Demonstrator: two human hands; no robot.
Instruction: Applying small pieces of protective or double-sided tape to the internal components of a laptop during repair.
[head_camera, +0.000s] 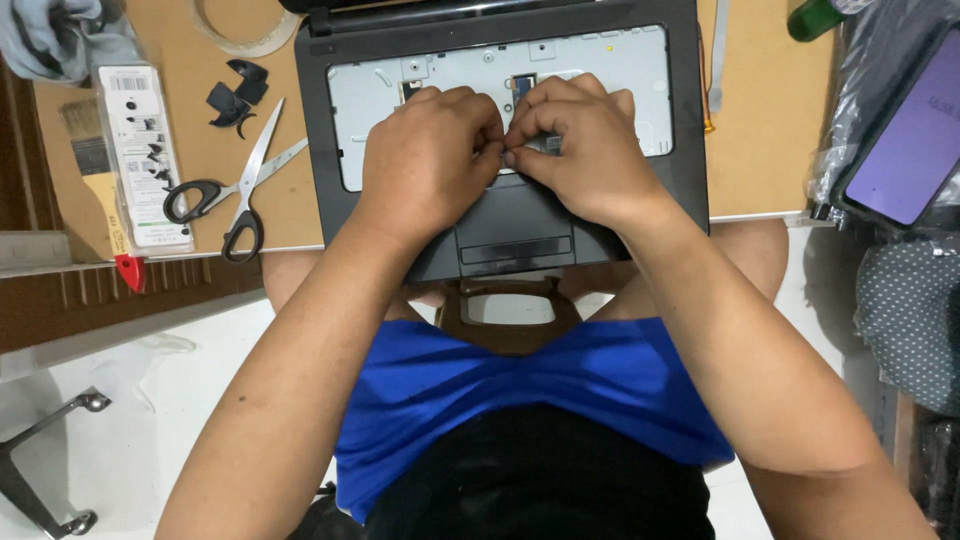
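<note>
Laptop (500, 215), keyboard removed, lies on bench (760, 150) at its near edge. Left hand (430, 160) and right hand (585, 150) meet over the bare tray, fingertips pinched together on something too small to identify. Scissors (235, 195) lie left.

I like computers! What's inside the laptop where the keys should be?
Inside the laptop is a bare grey metal tray with slots. The left hand and right hand cover its middle.
</note>
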